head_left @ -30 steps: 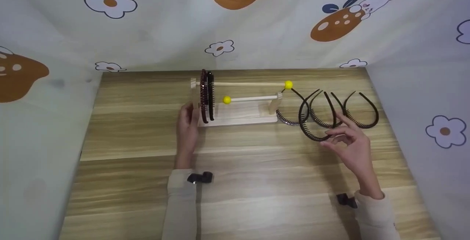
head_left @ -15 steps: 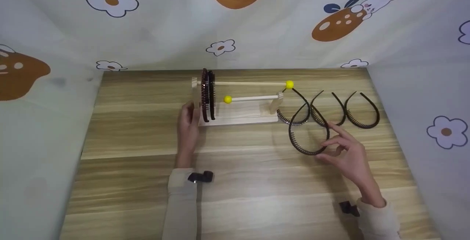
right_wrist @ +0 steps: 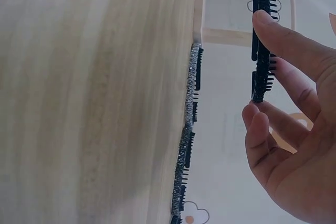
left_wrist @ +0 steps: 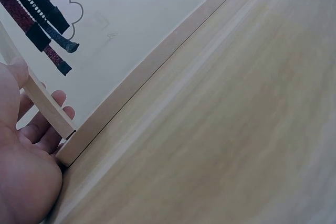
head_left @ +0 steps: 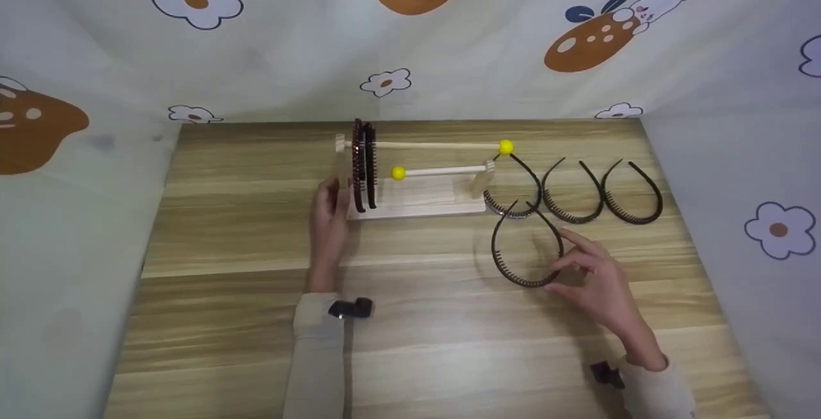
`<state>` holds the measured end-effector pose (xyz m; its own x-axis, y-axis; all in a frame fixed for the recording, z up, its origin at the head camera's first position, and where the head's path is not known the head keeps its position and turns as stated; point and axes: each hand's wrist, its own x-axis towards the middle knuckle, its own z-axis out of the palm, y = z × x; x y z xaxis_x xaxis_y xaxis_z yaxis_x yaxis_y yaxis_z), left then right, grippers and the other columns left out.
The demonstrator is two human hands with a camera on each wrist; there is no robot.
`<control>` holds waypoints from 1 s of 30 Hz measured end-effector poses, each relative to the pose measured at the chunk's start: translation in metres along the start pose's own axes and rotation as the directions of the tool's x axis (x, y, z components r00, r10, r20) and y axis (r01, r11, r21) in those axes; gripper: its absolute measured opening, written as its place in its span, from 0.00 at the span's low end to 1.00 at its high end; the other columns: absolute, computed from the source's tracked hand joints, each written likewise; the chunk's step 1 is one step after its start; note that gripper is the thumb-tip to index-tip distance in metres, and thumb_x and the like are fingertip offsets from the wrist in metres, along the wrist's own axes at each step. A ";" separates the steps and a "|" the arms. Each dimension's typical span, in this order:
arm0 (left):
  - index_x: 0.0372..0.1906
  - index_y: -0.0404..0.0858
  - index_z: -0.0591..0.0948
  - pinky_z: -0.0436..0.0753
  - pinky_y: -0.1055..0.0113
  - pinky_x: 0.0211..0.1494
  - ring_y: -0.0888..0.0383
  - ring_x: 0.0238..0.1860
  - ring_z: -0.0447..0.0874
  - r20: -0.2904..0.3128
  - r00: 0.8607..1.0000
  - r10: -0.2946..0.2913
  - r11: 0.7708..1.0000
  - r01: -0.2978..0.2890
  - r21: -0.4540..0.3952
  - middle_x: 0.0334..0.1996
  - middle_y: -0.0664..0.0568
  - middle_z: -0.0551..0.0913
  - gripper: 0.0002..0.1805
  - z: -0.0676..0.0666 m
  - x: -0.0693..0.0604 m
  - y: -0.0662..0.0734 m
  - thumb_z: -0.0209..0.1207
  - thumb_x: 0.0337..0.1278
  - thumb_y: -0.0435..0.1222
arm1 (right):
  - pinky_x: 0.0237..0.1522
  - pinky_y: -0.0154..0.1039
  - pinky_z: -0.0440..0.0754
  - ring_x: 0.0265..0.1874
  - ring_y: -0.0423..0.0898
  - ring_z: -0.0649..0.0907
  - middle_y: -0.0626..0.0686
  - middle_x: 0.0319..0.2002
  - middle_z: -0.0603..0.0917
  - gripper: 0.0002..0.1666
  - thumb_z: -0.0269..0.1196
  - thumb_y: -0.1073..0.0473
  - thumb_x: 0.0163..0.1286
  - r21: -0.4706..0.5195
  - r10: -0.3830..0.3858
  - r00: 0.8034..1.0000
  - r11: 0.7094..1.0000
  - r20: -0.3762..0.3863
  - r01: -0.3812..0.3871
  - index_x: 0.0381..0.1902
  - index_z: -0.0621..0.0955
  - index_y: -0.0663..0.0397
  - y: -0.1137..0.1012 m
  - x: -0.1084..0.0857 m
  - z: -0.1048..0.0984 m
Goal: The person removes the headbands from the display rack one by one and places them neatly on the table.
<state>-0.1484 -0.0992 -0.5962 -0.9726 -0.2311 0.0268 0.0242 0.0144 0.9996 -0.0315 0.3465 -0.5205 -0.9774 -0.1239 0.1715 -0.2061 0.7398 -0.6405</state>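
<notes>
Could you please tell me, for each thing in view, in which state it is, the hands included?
Wooden stand: upright on the table.
Left hand: gripping the stand's left post.
Right hand: pinching a dark headband.
Dark headband: held, lifted off the table.
Hung headbands: on the longer rod, near the left post.
Three other headbands: lying in a row on the table.

Can't really count the stacked headbands (head_left: 358, 169), way too overlapped in the head view and chopped off in the corner of the left wrist view. Can't see all of the left hand (head_left: 329, 220) there either, partly tucked behind the stand's upright (head_left: 342, 162). Missing bits of the held headband (head_left: 527, 285) and right hand (head_left: 600, 284) too, cropped top and right in the right wrist view.
</notes>
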 end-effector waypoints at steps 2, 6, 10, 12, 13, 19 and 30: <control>0.77 0.28 0.71 0.69 0.47 0.85 0.38 0.81 0.70 0.002 1.000 0.007 1.000 -0.007 -0.021 0.78 0.31 0.73 0.24 0.001 0.000 0.000 0.53 0.90 0.37 | 0.46 0.30 0.78 0.53 0.47 0.81 0.60 0.73 0.82 0.23 0.89 0.74 0.41 -0.001 0.007 1.000 1.000 0.009 -0.007 0.34 0.93 0.51 0.001 -0.001 0.001; 0.74 0.26 0.71 0.71 0.48 0.83 0.40 0.78 0.72 0.001 1.000 0.017 0.998 -0.017 -0.056 0.75 0.31 0.76 0.22 0.002 0.002 -0.002 0.53 0.90 0.35 | 0.53 0.25 0.74 0.64 0.56 0.80 0.60 0.74 0.82 0.23 0.89 0.73 0.40 0.001 0.016 0.999 1.000 0.035 -0.016 0.33 0.93 0.50 0.004 -0.002 0.004; 0.74 0.25 0.72 0.75 0.55 0.77 0.41 0.75 0.75 -0.002 1.000 0.027 0.997 -0.027 -0.070 0.72 0.32 0.79 0.21 0.002 0.002 -0.003 0.53 0.89 0.34 | 0.67 0.32 0.71 0.67 0.62 0.79 0.62 0.74 0.82 0.24 0.89 0.73 0.40 0.018 0.025 0.998 1.000 0.060 -0.026 0.34 0.93 0.50 0.007 -0.002 0.006; 0.74 0.26 0.72 0.76 0.59 0.74 0.41 0.73 0.77 -0.002 0.999 0.034 0.997 -0.034 -0.071 0.70 0.33 0.80 0.22 0.001 0.001 -0.003 0.53 0.89 0.35 | 0.72 0.38 0.68 0.67 0.63 0.79 0.62 0.73 0.82 0.24 0.89 0.73 0.40 0.020 0.023 0.997 0.999 0.071 -0.025 0.34 0.93 0.49 0.009 -0.002 0.007; 0.74 0.26 0.72 0.77 0.60 0.72 0.41 0.72 0.77 -0.002 0.999 0.038 0.997 -0.038 -0.070 0.69 0.33 0.80 0.22 0.001 0.001 -0.003 0.54 0.89 0.35 | 0.73 0.40 0.68 0.67 0.64 0.79 0.63 0.73 0.82 0.24 0.89 0.73 0.40 0.017 0.019 0.997 1.000 0.076 -0.020 0.34 0.92 0.48 0.010 -0.003 0.008; 0.73 0.26 0.74 0.77 0.62 0.70 0.42 0.70 0.79 -0.002 0.998 0.059 0.997 -0.059 -0.050 0.67 0.35 0.82 0.22 0.001 0.001 -0.003 0.54 0.89 0.37 | 0.70 0.38 0.71 0.63 0.62 0.82 0.63 0.72 0.84 0.24 0.90 0.70 0.41 -0.009 0.017 0.995 1.000 0.096 -0.016 0.33 0.92 0.46 0.014 -0.006 0.011; 0.75 0.27 0.72 0.71 0.49 0.83 0.39 0.79 0.72 0.003 1.000 0.027 0.999 -0.027 -0.044 0.75 0.31 0.76 0.32 0.000 0.000 -0.002 0.56 0.87 0.49 | 0.67 0.64 0.80 0.60 0.57 0.83 0.61 0.73 0.83 0.23 0.90 0.68 0.44 -0.044 0.065 0.985 0.997 0.159 -0.059 0.34 0.92 0.42 0.015 -0.006 0.011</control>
<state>-0.1488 -0.0994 -0.5979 -0.9723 -0.2273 0.0538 0.0604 -0.0221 0.9979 -0.0288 0.3515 -0.5394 -0.9839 -0.1787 0.0081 -0.1456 0.7741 -0.6161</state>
